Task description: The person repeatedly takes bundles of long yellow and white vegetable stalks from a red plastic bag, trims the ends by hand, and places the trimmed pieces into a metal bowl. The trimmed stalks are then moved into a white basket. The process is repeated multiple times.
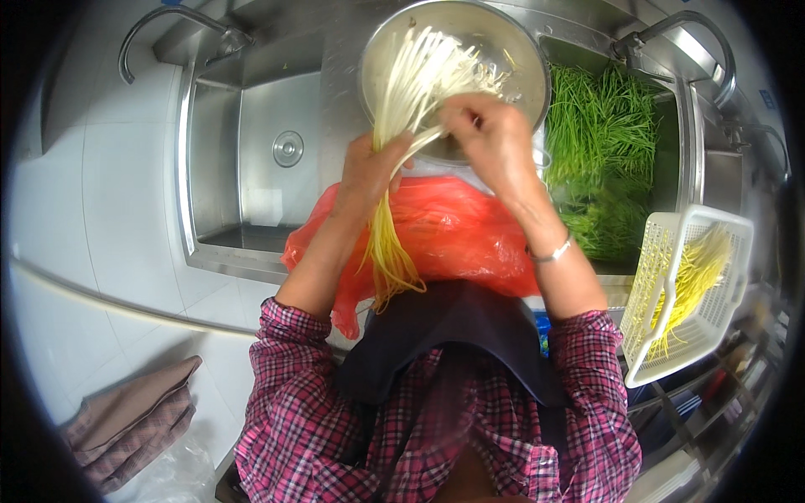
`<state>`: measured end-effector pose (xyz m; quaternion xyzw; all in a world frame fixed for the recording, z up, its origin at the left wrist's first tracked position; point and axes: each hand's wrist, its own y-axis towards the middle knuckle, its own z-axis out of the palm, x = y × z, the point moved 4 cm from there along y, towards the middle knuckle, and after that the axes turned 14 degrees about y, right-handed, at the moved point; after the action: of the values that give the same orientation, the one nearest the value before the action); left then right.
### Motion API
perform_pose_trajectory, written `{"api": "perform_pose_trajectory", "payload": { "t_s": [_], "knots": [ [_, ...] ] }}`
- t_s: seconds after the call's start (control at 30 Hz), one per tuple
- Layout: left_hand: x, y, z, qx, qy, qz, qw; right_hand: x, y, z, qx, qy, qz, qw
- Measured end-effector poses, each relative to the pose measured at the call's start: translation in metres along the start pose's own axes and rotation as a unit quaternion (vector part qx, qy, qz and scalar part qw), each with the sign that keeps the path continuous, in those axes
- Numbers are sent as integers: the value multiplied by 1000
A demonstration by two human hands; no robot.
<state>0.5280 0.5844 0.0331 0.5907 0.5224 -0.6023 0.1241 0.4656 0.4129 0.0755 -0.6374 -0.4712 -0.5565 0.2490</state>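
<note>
My left hand [376, 166] is closed around a bundle of yellow chives [393, 232], whose white stems fan out over a large steel bowl [534, 75] and whose yellow tips hang down towards my apron. With bent fingers, my right hand [487, 129] pinches the ends of a few white stems that branch off from the bundle. Some loose scraps lie inside the bowl. Below my hands a red plastic bag [459, 220] spreads along the sink's front edge.
An unfilled steel sink basin [286, 107] with a drain is at the left, under a curved faucet [182, 11]. The right basin holds green chives [597, 126] in water. A white plastic basket [644, 270] with yellow chives [692, 276] stands at the right. Brown cloth [138, 421] is at lower left.
</note>
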Motion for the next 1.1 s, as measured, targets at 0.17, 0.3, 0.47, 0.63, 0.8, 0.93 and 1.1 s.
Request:
{"api": "perform_pose_trajectory", "payload": {
  "t_s": [0.17, 0.3, 0.47, 0.63, 0.8, 0.93, 1.1],
  "knots": [
    [-3, -4, 3, 28, 22, 22, 999, -35, -4, 20, 26, 301, 252, 919],
    [1, -5, 2, 14, -17, 10, 1000, -35, -8, 19, 29, 347, 285, 893],
    [0, -3, 3, -8, -18, 17, 1000, -40, -11, 17, 27, 389, 296, 872],
    [2, -1, 2, -17, -14, 35, 999, -42, -14, 20, 22, 415, 304, 857],
    [-3, -5, 2, -35, -2, 54, 998, -44, -17, 17, 21, 403, 308, 862],
    [-4, -7, 2, -55, 13, 65, 996, -50, -19, 14, 23, 410, 328, 851],
    [-6, -9, 0, -73, 33, 60, 995, -57, -18, 7, 48, 437, 333, 834]
  ]
}}
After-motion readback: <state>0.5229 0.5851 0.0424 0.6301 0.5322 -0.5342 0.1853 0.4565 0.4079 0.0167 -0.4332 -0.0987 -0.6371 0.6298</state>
